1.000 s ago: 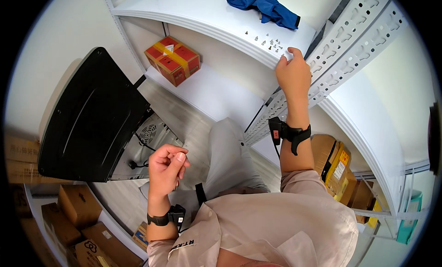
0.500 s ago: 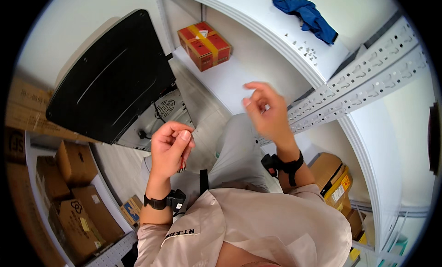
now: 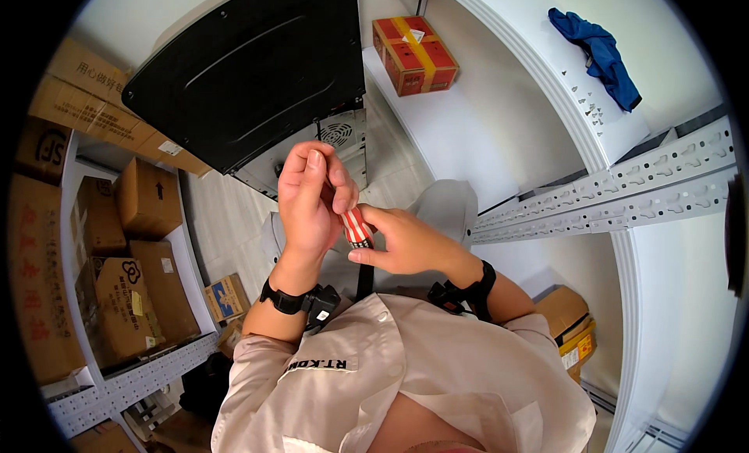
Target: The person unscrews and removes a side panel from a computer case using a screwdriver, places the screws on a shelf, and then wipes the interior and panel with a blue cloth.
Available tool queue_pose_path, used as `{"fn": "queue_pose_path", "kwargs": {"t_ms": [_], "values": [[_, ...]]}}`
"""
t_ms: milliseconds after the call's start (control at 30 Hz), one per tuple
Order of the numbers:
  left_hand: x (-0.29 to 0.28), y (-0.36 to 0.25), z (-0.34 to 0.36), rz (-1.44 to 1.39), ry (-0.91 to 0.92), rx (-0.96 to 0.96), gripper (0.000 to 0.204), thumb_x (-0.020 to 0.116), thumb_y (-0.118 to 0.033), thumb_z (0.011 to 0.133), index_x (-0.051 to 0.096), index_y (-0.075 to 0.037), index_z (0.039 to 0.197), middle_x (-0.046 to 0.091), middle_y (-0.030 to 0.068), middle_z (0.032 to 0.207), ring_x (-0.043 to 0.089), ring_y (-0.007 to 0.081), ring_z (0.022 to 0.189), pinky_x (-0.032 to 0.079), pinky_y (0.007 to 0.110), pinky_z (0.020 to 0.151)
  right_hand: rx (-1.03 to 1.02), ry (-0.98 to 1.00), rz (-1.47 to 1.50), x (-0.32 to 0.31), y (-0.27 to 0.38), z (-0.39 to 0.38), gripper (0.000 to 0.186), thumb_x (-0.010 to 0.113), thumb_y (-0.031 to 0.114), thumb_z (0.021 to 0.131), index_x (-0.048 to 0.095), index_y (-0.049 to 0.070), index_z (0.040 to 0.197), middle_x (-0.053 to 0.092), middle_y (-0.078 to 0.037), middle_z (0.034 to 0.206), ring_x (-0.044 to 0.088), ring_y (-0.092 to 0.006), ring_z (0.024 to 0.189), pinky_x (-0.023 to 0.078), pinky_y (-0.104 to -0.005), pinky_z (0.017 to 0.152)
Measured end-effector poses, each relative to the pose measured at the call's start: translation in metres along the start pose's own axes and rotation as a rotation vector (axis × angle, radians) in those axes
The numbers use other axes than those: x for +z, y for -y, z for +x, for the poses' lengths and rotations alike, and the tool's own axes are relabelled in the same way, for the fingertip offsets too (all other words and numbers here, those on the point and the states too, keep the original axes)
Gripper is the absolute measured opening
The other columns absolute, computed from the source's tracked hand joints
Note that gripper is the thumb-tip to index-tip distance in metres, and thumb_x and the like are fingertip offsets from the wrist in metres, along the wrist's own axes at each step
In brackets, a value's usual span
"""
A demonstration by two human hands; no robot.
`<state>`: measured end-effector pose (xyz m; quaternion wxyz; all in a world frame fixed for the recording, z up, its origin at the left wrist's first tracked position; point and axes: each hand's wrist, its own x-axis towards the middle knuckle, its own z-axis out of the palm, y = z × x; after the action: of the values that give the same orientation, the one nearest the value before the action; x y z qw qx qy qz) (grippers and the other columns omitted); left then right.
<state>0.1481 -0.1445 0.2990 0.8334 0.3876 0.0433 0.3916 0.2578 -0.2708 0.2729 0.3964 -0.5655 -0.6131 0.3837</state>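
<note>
Appears to be a storeroom: slotted metal shelving (image 3: 663,170) at right of frame, brown cartons (image 3: 152,199) stacked on racking at left, a taped red carton (image 3: 415,63) on a low shelf, upper centre. Workshop character also noted: loose screws (image 3: 591,111) upper right; black-panelled metal casing (image 3: 250,74) with fan grille (image 3: 338,134), upper centre-left.

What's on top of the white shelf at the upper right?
On the white shelf lie a crumpled blue cloth and, scattered beside it, several small screws. Whatever may be under the cloth is covered, so I can't tell.
</note>
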Motion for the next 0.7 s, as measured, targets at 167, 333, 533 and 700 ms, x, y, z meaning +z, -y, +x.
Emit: {"fn": "queue_pose_path", "kwargs": {"t_ms": [167, 333, 533, 700], "values": [[-0.003, 0.0, 0.0, -0.043, -0.019, 0.014, 0.017, 0.044, -0.022, 0.103, 0.052, -0.007, 0.106, 0.053, 0.0036, 0.076, 0.045, 0.0111, 0.05, 0.042, 0.028, 0.051, 0.018, -0.021, -0.024, 0.006, -0.008, -0.001, 0.04, 0.073, 0.026, 0.083, 0.052, 0.004, 0.108, 0.06, -0.011, 0.085, 0.058, -0.028, 0.073, 0.046, -0.0374, 0.067], [-0.004, 0.001, 0.0, -0.017, -0.005, -0.015, 0.017, 0.044, -0.022, 0.103, 0.051, -0.007, 0.106, 0.054, 0.004, 0.076, 0.052, 0.0141, 0.054, 0.046, 0.03, 0.055, 0.01, -0.086, -0.04, 0.003, -0.009, -0.004, 0.036, 0.072, 0.024, 0.08, 0.052, 0.004, 0.102, 0.058, -0.011, 0.078, 0.057, -0.0291, 0.068, 0.044, -0.0382, 0.062], [-0.024, 0.003, 0.008, 0.552, 0.016, -0.114, 0.022, 0.049, -0.025, 0.101, 0.057, -0.004, 0.106, 0.063, 0.0032, 0.088, 0.062, 0.0154, 0.077, 0.05, 0.029, 0.071, 0.079, -0.221, -0.009, 0.004, -0.036, -0.013, 0.028, 0.068, 0.015, 0.071, 0.05, 0.003, 0.089, 0.052, -0.017, 0.066, 0.054, -0.0361, 0.062, 0.042, -0.0421, 0.057], [-0.087, 0.013, 0.011, 0.96, 0.046, -0.358, 0.022, 0.057, -0.023, 0.098, 0.065, -0.002, 0.1, 0.066, 0.0012, 0.088, 0.06, 0.0097, 0.083, 0.048, 0.026, 0.076, 0.231, -0.275, -0.061, -0.005, -0.069, -0.026, 0.026, 0.062, 0.008, 0.069, 0.053, 0.0, 0.092, 0.057, -0.02, 0.072, 0.055, -0.0374, 0.065, 0.044, -0.0402, 0.06]]}}
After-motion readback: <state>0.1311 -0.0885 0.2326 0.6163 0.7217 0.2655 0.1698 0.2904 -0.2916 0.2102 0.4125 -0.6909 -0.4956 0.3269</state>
